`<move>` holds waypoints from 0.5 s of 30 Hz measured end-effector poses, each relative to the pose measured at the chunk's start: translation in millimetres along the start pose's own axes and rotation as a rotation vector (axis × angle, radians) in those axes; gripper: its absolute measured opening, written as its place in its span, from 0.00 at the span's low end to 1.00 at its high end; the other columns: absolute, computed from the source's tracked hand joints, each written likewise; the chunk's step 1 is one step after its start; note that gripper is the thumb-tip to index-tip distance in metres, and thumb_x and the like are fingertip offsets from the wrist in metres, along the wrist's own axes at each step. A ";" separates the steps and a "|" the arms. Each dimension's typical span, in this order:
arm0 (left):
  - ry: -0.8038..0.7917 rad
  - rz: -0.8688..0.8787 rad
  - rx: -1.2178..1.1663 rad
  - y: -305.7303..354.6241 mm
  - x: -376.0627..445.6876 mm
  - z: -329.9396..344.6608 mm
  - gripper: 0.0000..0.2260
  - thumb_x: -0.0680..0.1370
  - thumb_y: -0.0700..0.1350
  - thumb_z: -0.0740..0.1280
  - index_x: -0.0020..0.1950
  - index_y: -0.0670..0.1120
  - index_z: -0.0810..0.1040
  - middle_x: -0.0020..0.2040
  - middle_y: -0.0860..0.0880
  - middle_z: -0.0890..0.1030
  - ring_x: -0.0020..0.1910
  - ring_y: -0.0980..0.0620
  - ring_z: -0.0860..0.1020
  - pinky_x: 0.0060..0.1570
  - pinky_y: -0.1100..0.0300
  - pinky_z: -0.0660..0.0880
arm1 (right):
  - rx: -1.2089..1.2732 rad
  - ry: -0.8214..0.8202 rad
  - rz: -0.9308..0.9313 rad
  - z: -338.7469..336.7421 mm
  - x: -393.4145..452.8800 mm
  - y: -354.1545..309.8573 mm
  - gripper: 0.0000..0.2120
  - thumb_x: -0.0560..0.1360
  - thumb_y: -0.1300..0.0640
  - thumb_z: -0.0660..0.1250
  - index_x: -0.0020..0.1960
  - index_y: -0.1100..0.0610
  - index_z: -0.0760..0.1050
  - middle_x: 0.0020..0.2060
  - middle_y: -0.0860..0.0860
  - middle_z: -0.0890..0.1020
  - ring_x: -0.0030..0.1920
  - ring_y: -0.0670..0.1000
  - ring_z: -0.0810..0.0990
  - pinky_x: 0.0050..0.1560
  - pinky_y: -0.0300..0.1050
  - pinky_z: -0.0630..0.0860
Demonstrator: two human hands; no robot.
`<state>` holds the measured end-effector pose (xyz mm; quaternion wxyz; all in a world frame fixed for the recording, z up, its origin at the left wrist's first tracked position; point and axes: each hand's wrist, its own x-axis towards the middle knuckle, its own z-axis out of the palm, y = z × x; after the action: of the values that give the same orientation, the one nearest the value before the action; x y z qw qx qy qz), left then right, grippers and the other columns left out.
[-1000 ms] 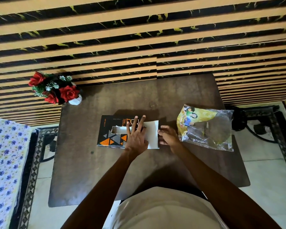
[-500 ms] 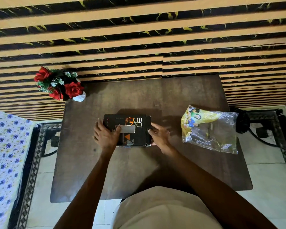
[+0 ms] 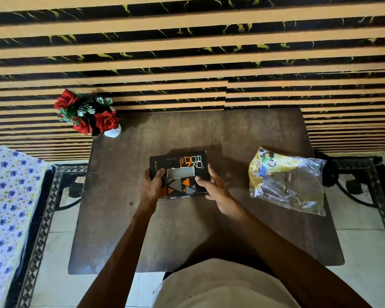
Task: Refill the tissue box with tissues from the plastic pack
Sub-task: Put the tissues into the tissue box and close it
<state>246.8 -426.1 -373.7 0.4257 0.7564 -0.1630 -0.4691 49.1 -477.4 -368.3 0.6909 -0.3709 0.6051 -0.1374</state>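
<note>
Far left corner of the desk (image 3: 124,230): red flower arrangement (image 3: 87,113), well clear of the work.

Centre: the tissue box (image 3: 180,174) sits flat on the desk, dark with orange triangles, top slot showing pale tissue (image 3: 180,173) inside. Our left hand (image 3: 152,187) grasps the box's left end, thumb on the top face just beside the slot. Our right hand (image 3: 214,188) rests against the right end, fingers spread and loosely curled, touching the box but not clamped on it.

Right: the plastic pack (image 3: 287,181) lies crumpled and slack, apart from the box, looking emptied.

We judge the filling itself done and the step in hand to be squaring up or closing the box. Next move likely calls for steadying with the left hand while the right checks the end flap, which we cannot see from here, then teasing a first sheet up through the slot.
</note>
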 end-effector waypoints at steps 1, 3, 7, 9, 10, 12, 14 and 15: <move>-0.027 -0.006 -0.011 3.0 2.6 3.8 0.18 0.79 0.49 0.64 0.67 0.46 0.70 0.59 0.43 0.80 0.52 0.48 0.81 0.51 0.50 0.80 | -0.020 0.017 -0.013 -0.6 4.4 -2.6 0.41 0.72 0.49 0.73 0.77 0.39 0.51 0.64 0.44 0.72 0.62 0.48 0.74 0.64 0.53 0.73; -0.073 -0.017 -0.037 18.4 9.1 12.8 0.17 0.80 0.49 0.63 0.68 0.47 0.69 0.56 0.46 0.81 0.48 0.51 0.81 0.41 0.59 0.80 | -0.044 0.062 -0.050 -3.7 16.5 -16.7 0.43 0.69 0.47 0.74 0.76 0.39 0.54 0.66 0.44 0.74 0.63 0.50 0.76 0.66 0.56 0.73; -0.097 0.022 -0.010 67.4 38.8 34.9 0.15 0.80 0.48 0.64 0.66 0.49 0.69 0.50 0.51 0.78 0.43 0.57 0.78 0.34 0.65 0.74 | 0.014 0.105 -0.084 -18.7 42.9 -72.4 0.36 0.70 0.52 0.75 0.73 0.43 0.60 0.65 0.48 0.75 0.62 0.53 0.76 0.61 0.57 0.75; -0.100 0.062 0.015 93.7 62.3 44.1 0.18 0.79 0.48 0.65 0.67 0.49 0.70 0.55 0.48 0.78 0.45 0.56 0.78 0.38 0.62 0.74 | 0.046 0.104 -0.075 -25.2 59.3 -100.0 0.36 0.71 0.54 0.74 0.73 0.46 0.61 0.64 0.49 0.75 0.63 0.54 0.75 0.62 0.62 0.74; -0.102 0.085 0.039 104.7 73.6 48.6 0.19 0.78 0.48 0.66 0.68 0.48 0.69 0.56 0.48 0.78 0.45 0.55 0.78 0.39 0.61 0.74 | 0.043 0.105 -0.070 -27.5 67.8 -112.0 0.34 0.71 0.54 0.74 0.72 0.47 0.62 0.63 0.48 0.75 0.64 0.54 0.75 0.63 0.63 0.73; -0.111 0.130 0.094 123.2 94.5 58.2 0.20 0.77 0.46 0.67 0.69 0.46 0.69 0.56 0.48 0.78 0.45 0.55 0.77 0.40 0.64 0.72 | 0.016 0.111 -0.095 -29.7 84.6 -132.6 0.31 0.71 0.54 0.74 0.69 0.48 0.65 0.64 0.49 0.75 0.63 0.54 0.75 0.61 0.63 0.74; -0.114 0.171 0.128 133.9 112.4 67.0 0.20 0.77 0.44 0.68 0.68 0.44 0.69 0.54 0.48 0.77 0.45 0.56 0.75 0.38 0.67 0.70 | -0.002 0.119 -0.117 -29.7 100.6 -146.1 0.29 0.70 0.54 0.74 0.68 0.48 0.66 0.65 0.51 0.76 0.61 0.54 0.76 0.59 0.61 0.75; -0.119 0.166 0.128 135.9 120.8 70.1 0.19 0.77 0.43 0.68 0.67 0.44 0.70 0.54 0.48 0.77 0.47 0.55 0.76 0.38 0.67 0.69 | -0.008 0.125 -0.132 -30.0 108.0 -151.3 0.29 0.70 0.54 0.74 0.68 0.48 0.66 0.64 0.51 0.76 0.61 0.54 0.76 0.58 0.61 0.75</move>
<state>269.3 -618.1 -348.2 0.4035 0.7369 -0.2794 -0.4649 84.9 -660.8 -344.6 0.6396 -0.4037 0.6218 -0.2032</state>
